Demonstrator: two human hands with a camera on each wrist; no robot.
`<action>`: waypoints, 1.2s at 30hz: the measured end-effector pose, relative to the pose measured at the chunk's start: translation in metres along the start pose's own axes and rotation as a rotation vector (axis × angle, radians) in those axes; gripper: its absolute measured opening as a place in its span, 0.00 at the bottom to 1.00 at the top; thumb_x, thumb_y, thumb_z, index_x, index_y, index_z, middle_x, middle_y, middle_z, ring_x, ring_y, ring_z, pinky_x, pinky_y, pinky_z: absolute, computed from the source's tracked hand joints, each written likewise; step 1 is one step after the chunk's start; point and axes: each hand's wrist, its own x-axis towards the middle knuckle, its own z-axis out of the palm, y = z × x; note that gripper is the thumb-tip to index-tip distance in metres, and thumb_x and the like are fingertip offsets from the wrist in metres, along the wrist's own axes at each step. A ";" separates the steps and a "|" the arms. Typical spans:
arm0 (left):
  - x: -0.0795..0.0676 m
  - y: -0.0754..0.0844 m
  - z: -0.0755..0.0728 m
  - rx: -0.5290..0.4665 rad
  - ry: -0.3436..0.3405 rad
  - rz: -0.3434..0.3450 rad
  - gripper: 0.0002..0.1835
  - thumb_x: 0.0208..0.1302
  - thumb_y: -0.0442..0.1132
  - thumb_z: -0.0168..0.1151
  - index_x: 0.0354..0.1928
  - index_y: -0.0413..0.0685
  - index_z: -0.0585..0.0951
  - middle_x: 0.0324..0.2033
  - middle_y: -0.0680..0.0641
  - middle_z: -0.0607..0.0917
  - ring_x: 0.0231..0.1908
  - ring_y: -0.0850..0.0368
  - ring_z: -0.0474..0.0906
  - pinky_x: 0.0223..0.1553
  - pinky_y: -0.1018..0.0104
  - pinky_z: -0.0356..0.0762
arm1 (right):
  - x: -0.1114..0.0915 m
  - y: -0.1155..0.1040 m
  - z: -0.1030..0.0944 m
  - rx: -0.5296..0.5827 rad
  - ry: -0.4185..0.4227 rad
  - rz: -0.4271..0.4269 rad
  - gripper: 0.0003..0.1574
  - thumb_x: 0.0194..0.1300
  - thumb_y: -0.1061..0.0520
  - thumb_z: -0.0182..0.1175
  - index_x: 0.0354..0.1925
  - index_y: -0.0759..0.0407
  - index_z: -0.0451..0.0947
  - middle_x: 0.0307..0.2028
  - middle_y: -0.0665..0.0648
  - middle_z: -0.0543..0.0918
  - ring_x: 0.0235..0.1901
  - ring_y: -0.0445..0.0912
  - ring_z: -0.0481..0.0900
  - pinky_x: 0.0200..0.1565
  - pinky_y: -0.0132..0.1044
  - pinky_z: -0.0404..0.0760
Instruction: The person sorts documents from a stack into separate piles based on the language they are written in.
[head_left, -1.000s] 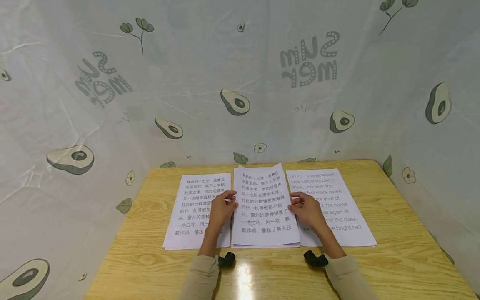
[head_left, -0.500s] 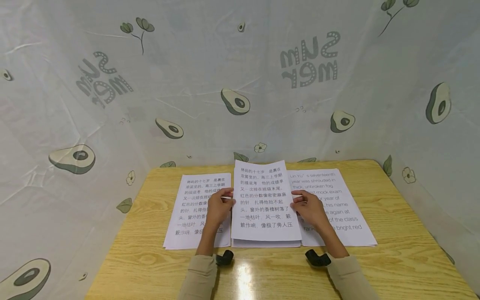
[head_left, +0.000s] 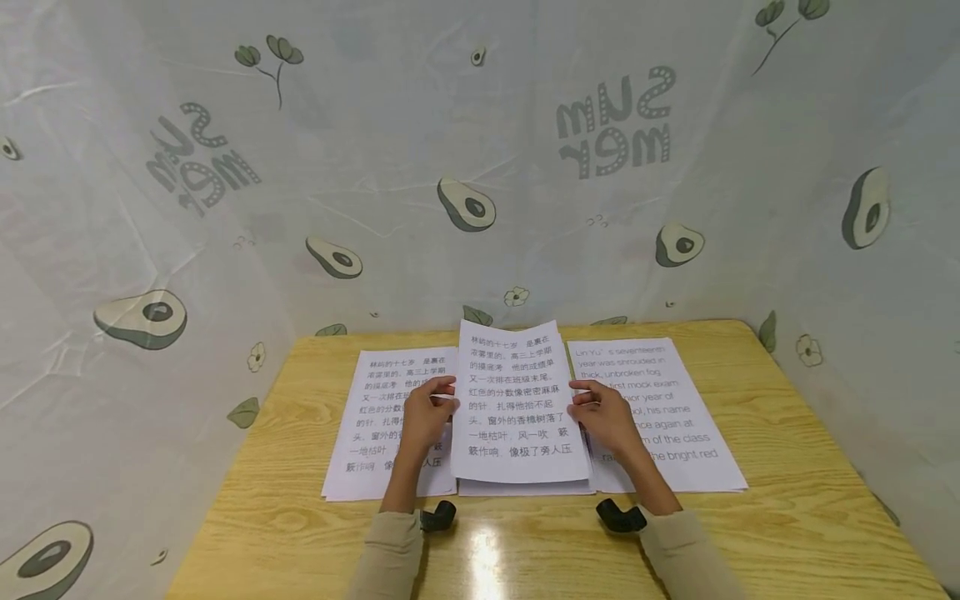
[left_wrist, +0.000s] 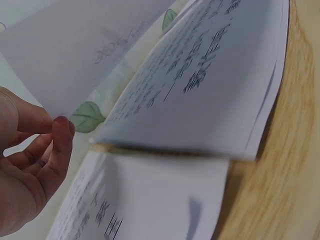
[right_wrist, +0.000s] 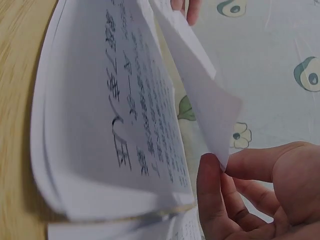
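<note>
A white printed sheet of paper (head_left: 517,408) is raised over the middle stack of paper (head_left: 525,490), covering most of it in the head view. My left hand (head_left: 429,412) pinches the sheet's left edge; in the left wrist view, thumb and index finger meet on the lifted paper (left_wrist: 75,55). On the opposite side, my right hand (head_left: 609,417) pinches the right edge, and the right wrist view has the paper (right_wrist: 210,105) bending up from between its fingertips. Beneath it, the middle stack's printed top page (right_wrist: 95,165) shows in both wrist views.
Another stack with Chinese print (head_left: 348,458) lies to the left, partly under my left forearm. To the right lies a stack with English print (head_left: 697,458). All rest on a wooden table (head_left: 270,533) before a curtain (head_left: 405,275) printed with avocados.
The sheet has come up off the middle stack, its near edge rising to expose the stack's front strip. Both hands keep their pinch, and the head view has shifted slightly.
</note>
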 end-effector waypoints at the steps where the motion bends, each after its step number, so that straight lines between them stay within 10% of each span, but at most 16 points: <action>1: 0.000 -0.001 -0.003 0.004 0.002 0.000 0.22 0.65 0.27 0.69 0.61 0.44 0.87 0.48 0.42 0.89 0.37 0.55 0.86 0.36 0.64 0.90 | 0.000 -0.002 0.003 0.003 0.001 -0.001 0.28 0.73 0.62 0.66 0.68 0.63 0.79 0.50 0.65 0.85 0.40 0.44 0.87 0.38 0.35 0.86; 36: 0.002 -0.056 -0.123 0.204 0.067 -0.079 0.23 0.73 0.30 0.64 0.69 0.42 0.82 0.56 0.35 0.87 0.51 0.44 0.85 0.38 0.76 0.79 | 0.003 -0.040 0.126 0.155 -0.085 -0.006 0.26 0.68 0.65 0.68 0.64 0.61 0.83 0.44 0.62 0.87 0.32 0.44 0.86 0.35 0.37 0.90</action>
